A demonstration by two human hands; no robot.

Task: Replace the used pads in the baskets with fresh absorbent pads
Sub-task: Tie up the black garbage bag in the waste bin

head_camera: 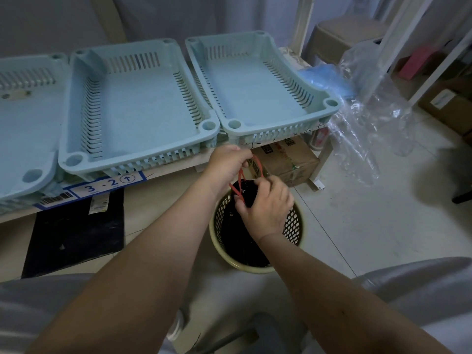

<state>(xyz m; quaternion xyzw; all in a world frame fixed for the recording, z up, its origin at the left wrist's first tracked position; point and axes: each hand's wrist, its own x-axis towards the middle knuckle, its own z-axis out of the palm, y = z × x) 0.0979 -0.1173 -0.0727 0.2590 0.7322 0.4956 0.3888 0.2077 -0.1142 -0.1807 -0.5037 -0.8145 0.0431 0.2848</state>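
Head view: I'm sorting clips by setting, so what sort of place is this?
Probably a storeroom or back work area, not a home kitchen. Light blue slotted baskets sit in a row on a low shelf bearing a barcode label, cardboard boxes are stowed underneath, and a mesh wastebasket stands on the tiled floor.

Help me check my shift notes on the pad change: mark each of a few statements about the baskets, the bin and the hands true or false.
1. The two fully visible blue baskets, middle basket and right basket, hold no pads. True.
2. The left hand pulls the red drawstring. True.
3. The right hand rests flat on the table. False: it grips the gathered neck of the black bag.
4. The waste bin stands on the table. False: it is on the floor.
5. The bin has solid walls. False: they are mesh.
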